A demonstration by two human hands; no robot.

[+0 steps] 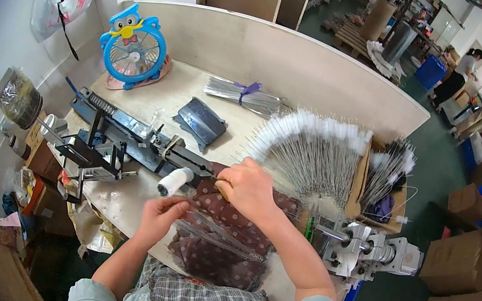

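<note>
My left hand (161, 220) is closed in a pinch beside a white roll (175, 182). Whatever it pinches is too fine to make out. Just past its fingertips, a loose bundle of thin metal wires (222, 237) lies across a brown polka-dot cloth (214, 263). Higher and to the right, my right hand (248, 187) is closed at the near end of a long dark metal fixture (146, 141). A small yellowish-brown bit shows under its fingers; its kind is unclear, and the palm hides the rest.
Many white-tipped wire brushes (317, 154) fan out at the back right, beside a cardboard box (395, 210) of more. A motor-like machine (365, 250) stands at the right edge. Behind are a blue fan (133, 54), a tied wire bundle (244, 94) and a dark curved piece (201, 122).
</note>
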